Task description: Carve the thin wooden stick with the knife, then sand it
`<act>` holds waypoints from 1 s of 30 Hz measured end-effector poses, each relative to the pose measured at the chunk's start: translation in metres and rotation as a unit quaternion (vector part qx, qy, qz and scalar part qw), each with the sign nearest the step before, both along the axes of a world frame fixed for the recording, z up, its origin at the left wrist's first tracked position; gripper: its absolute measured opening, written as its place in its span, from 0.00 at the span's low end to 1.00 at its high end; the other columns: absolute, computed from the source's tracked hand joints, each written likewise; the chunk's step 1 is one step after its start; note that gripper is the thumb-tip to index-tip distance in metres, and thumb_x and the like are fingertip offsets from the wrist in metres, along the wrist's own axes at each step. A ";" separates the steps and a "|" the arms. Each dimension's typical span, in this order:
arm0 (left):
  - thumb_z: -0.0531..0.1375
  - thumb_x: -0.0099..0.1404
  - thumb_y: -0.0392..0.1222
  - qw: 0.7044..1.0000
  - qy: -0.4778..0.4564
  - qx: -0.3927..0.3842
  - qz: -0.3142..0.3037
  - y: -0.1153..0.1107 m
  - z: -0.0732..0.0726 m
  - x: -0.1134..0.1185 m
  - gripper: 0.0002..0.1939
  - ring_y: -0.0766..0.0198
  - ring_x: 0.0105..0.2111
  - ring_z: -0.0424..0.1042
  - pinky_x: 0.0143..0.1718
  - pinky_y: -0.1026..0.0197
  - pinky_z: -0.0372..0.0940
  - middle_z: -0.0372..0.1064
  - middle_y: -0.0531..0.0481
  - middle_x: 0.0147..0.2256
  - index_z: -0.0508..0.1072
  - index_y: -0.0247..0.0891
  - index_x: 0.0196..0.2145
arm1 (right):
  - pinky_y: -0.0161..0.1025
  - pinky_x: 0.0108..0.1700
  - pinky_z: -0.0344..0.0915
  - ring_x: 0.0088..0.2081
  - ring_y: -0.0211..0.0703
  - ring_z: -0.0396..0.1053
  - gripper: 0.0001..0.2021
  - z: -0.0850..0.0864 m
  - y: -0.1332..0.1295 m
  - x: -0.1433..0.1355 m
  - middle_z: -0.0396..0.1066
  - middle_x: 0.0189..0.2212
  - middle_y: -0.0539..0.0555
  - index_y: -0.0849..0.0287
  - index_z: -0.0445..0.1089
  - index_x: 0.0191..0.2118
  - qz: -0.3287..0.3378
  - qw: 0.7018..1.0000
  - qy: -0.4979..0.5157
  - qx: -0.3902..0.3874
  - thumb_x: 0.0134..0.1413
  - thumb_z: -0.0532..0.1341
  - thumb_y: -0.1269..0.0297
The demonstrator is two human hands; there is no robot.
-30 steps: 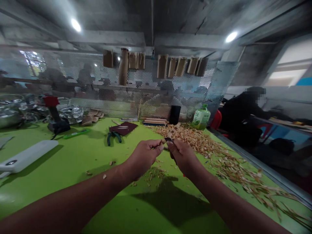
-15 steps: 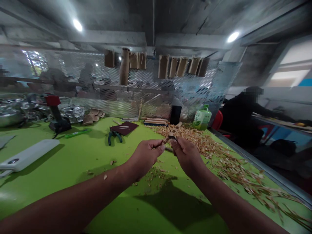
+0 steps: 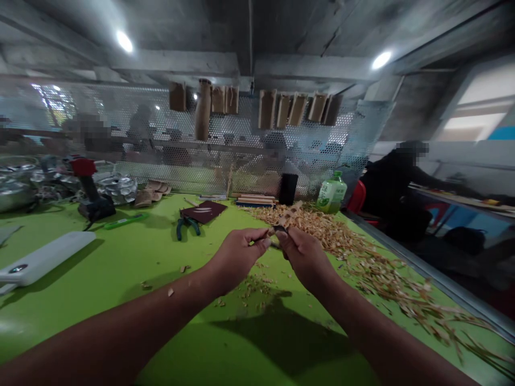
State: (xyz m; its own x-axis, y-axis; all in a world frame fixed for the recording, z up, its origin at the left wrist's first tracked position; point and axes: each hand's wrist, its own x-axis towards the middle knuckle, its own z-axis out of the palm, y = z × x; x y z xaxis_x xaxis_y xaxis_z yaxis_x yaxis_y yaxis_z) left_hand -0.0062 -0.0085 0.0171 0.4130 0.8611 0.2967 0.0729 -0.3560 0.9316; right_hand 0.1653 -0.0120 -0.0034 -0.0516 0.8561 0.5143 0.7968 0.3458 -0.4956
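My left hand is closed, thumb and fingers pinching a small piece of wood over the middle of the green table. Opposite it, my right hand is closed around a small knife; only its dark blade shows, lying against the wood between the two hands. The handle is hidden in my fingers. Fine wood chips are scattered on the tabletop below, and one pale chip sticks to my left forearm. Behind my right hand lies a large heap of curled shavings.
Pliers lie beside a dark red sheet. Left are a white cutting board, a green marker-like stick and a red-and-black power tool. A green-labelled bottle stands at the back. A person in dark clothes sits at right.
My right hand and the blade have shifted slightly left, closer to my left hand. The whole view has moved a little too. Both hands keep their hold.
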 end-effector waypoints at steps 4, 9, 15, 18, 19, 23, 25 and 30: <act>0.58 0.62 0.45 1.000 0.009 -0.019 0.012 -0.001 0.001 0.000 0.15 0.67 0.23 0.58 0.25 0.67 0.54 0.58 0.56 0.17 0.78 0.38 0.44 | 0.36 0.26 0.47 0.22 0.39 0.59 0.20 0.005 -0.003 -0.001 0.62 0.19 0.49 0.55 0.56 0.24 -0.024 0.999 -0.027 0.025 0.63 0.46 0.50; 0.59 0.62 0.41 1.000 -0.010 -0.001 0.005 -0.002 0.003 0.001 0.13 0.64 0.30 0.64 0.32 0.65 0.58 0.69 0.51 0.27 0.79 0.38 0.41 | 0.36 0.26 0.47 0.22 0.39 0.59 0.19 0.004 -0.003 0.001 0.62 0.19 0.49 0.55 0.56 0.25 -0.024 0.999 -0.027 0.020 0.64 0.46 0.50; 0.59 0.62 0.42 0.999 0.004 -0.029 0.016 -0.004 0.005 0.002 0.14 0.68 0.23 0.57 0.25 0.67 0.53 0.66 0.53 0.22 0.79 0.38 0.43 | 0.36 0.26 0.47 0.22 0.39 0.58 0.19 0.004 -0.003 0.000 0.61 0.19 0.49 0.55 0.55 0.25 -0.025 0.999 -0.026 0.017 0.64 0.46 0.49; 0.58 0.62 0.41 1.000 0.003 -0.016 0.009 -0.003 0.005 0.001 0.13 0.66 0.26 0.61 0.28 0.66 0.56 0.65 0.52 0.22 0.79 0.38 0.42 | 0.36 0.26 0.47 0.22 0.40 0.58 0.20 0.003 -0.004 0.001 0.60 0.19 0.49 0.55 0.55 0.25 -0.027 0.999 -0.017 0.014 0.63 0.46 0.48; 0.58 0.62 0.41 1.000 0.002 -0.009 0.006 -0.003 0.005 0.001 0.13 0.65 0.28 0.62 0.30 0.66 0.57 0.66 0.52 0.23 0.79 0.38 0.42 | 0.36 0.26 0.47 0.22 0.39 0.58 0.20 0.002 -0.004 0.001 0.60 0.19 0.49 0.55 0.55 0.25 -0.026 0.999 -0.015 0.015 0.63 0.46 0.48; 0.57 0.63 0.41 1.000 0.000 0.005 -0.008 -0.003 0.004 -0.001 0.14 0.63 0.34 0.65 0.37 0.64 0.60 0.71 0.50 0.31 0.79 0.39 0.43 | 0.36 0.26 0.48 0.22 0.39 0.58 0.21 0.001 -0.003 0.002 0.60 0.18 0.49 0.55 0.55 0.24 -0.028 0.999 -0.002 0.025 0.63 0.46 0.47; 0.57 0.64 0.42 1.000 -0.002 0.002 -0.012 -0.003 0.003 -0.001 0.14 0.63 0.36 0.66 0.39 0.63 0.60 0.73 0.50 0.35 0.78 0.39 0.44 | 0.36 0.26 0.48 0.22 0.39 0.59 0.21 0.001 -0.002 0.002 0.61 0.18 0.49 0.55 0.56 0.24 -0.028 0.999 -0.002 0.033 0.63 0.46 0.48; 0.57 0.64 0.42 1.000 0.005 0.013 -0.004 0.000 0.000 -0.001 0.14 0.62 0.36 0.67 0.41 0.63 0.60 0.74 0.50 0.35 0.79 0.40 0.43 | 0.36 0.25 0.48 0.22 0.39 0.59 0.20 0.003 -0.003 0.001 0.62 0.19 0.49 0.55 0.57 0.24 -0.023 0.999 -0.015 0.028 0.64 0.46 0.50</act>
State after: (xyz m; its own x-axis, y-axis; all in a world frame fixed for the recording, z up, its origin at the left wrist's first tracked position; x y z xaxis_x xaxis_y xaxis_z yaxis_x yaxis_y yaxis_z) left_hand -0.0068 -0.0089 0.0172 0.4220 0.8499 0.3157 0.0792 -0.3814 0.9210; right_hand 0.1661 -0.0151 -0.0006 -0.0287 0.8281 0.5599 0.8273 0.3341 -0.4517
